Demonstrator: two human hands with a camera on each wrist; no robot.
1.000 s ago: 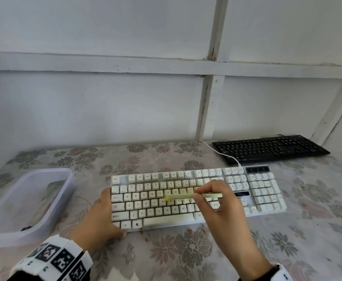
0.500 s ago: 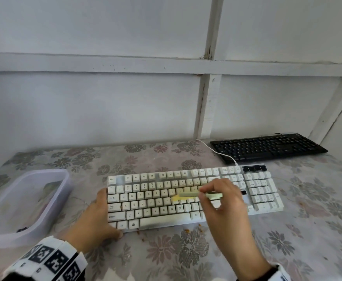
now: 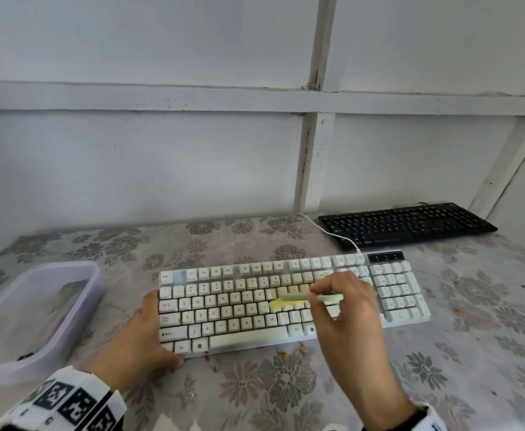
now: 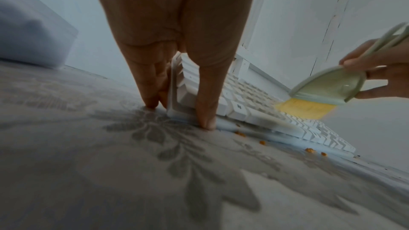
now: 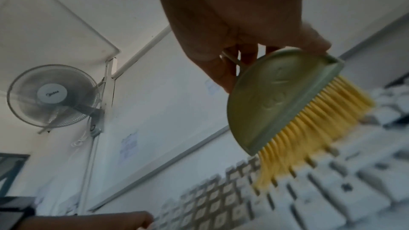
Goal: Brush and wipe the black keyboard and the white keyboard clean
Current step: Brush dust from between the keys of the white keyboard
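The white keyboard (image 3: 286,303) lies in the middle of the flowered table. My left hand (image 3: 143,334) grips its left front corner (image 4: 175,109), thumb at the front edge and fingers along the left side. My right hand (image 3: 345,309) holds a small pale green brush (image 3: 304,298) with yellow bristles (image 5: 309,128) that touch the keys in the middle rows. In the left wrist view the brush (image 4: 325,90) is at the right, over the keys. The black keyboard (image 3: 407,223) lies at the back right against the wall, untouched.
A clear plastic tub (image 3: 34,315) stands at the left of the table. Orange crumbs (image 3: 292,351) lie on the cloth before the white keyboard's front edge. The white cable (image 3: 329,231) runs from the white keyboard back to the wall. A wall fan (image 5: 53,95) hangs above.
My right hand has swept the brush to the right along the middle key rows. My left hand has kept its grip on the keyboard's left front corner.
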